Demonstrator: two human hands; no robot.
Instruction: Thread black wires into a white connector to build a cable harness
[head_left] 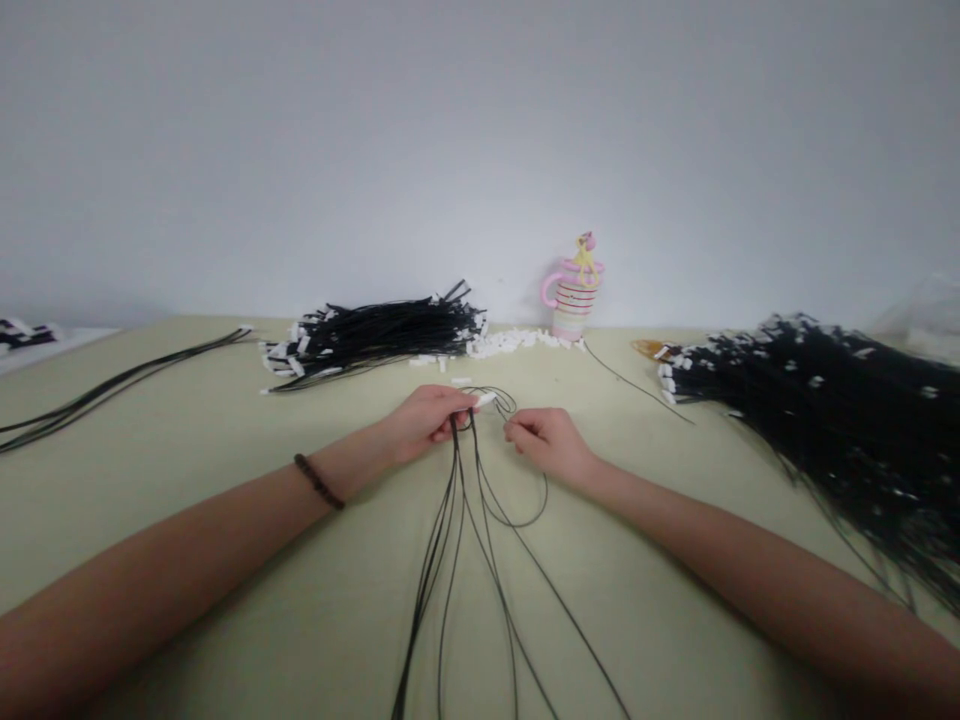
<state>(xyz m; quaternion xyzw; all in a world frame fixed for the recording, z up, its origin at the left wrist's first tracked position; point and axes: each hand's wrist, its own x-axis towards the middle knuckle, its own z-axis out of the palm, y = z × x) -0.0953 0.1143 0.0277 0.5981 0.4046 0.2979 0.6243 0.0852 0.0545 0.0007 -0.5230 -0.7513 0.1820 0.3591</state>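
Observation:
My left hand (431,415) is closed around a white plastic connector (486,399) and the upper ends of several thin black cables (454,470). These cables hang down toward the front edge of the view, some of them spread apart. Just to the right, my right hand (546,438) pinches the end of one black wire close to the connector. A loop of wire curls below my right hand. Whether that wire's tip sits in the connector I cannot tell.
Behind my hands lies a bundle of black cables (382,330) with white ends, beside loose white connectors (517,342). A striped pink mug (574,305) stands at the wall. A larger cable pile (832,430) covers the right, and a few cables (127,380) lie left.

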